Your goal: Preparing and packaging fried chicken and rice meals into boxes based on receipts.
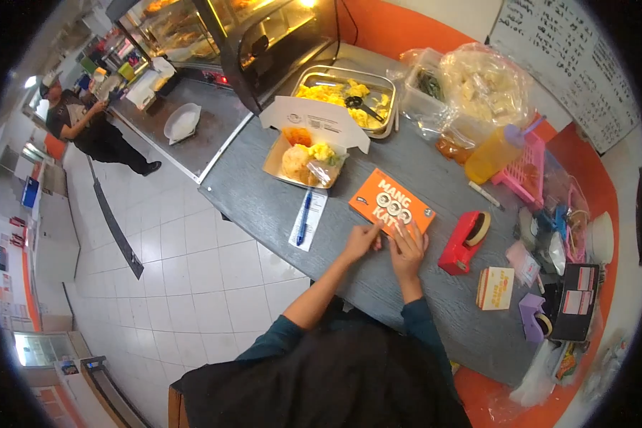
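A closed orange cardboard food box (pixel 390 200) lies on the grey table before me. My left hand (pixel 362 243) touches its near edge with a fingertip, the other fingers curled. My right hand (pixel 409 247) rests on the near right corner with its fingers spread over the lid. Beyond stands an open food box (pixel 271 162) with rice, scrambled egg, something orange-red and a small clear bag. A paper slip (pixel 313 230) lies left of my hands, a blue pen (pixel 304 219) on it. To the right is a red tape dispenser (pixel 461 247).
A glass container (pixel 389 88) of scrambled egg with a black spoon stands behind, near a heated display case (pixel 235 51). Plastic bags (pixel 481 85), a yellow squeeze bottle (pixel 487 160), a pink basket (pixel 532 166) and a purple tape dispenser (pixel 532 318) line the right side. A person stands far left.
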Motion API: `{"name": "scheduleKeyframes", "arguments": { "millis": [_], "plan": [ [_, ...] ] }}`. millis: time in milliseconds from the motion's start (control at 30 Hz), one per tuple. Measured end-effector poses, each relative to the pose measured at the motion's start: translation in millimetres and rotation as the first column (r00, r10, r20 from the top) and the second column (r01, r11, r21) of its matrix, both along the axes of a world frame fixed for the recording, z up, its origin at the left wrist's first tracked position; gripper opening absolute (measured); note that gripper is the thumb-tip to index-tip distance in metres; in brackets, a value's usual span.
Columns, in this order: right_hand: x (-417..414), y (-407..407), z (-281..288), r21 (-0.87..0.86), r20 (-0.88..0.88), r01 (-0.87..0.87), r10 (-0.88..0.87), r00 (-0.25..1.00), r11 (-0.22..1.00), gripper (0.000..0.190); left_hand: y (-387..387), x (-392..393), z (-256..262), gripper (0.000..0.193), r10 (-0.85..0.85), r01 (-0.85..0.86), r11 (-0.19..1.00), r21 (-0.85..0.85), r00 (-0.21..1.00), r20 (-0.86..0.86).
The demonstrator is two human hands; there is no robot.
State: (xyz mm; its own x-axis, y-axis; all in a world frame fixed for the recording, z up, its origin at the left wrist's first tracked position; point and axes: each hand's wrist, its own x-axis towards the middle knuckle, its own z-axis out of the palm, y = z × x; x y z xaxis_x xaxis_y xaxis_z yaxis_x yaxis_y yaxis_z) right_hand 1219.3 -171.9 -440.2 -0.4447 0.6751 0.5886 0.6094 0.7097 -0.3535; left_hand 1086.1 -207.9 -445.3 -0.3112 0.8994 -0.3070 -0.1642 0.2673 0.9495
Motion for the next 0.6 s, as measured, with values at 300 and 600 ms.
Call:
{"name": "scheduleKeyframes", "arguments": {
  "millis": [300,600],
  "plan": [
    [-62.5,-39.6,23.8,0.099,0.212,-0.039,0.017,0.977,0.994,0.031,-19.0,-60.4,3.7,0.018,0.09,-0.017,0.995,0.099,0.602,-0.794],
    [-156.7,-39.3,3.5,-0.454,0.239,-0.283,0.421,0.875,0.845,0.043,-66.3,-202.4,-2.2,0.023,-0.018,0.15,0.985,0.08,0.563,-0.826]
  ]
}}
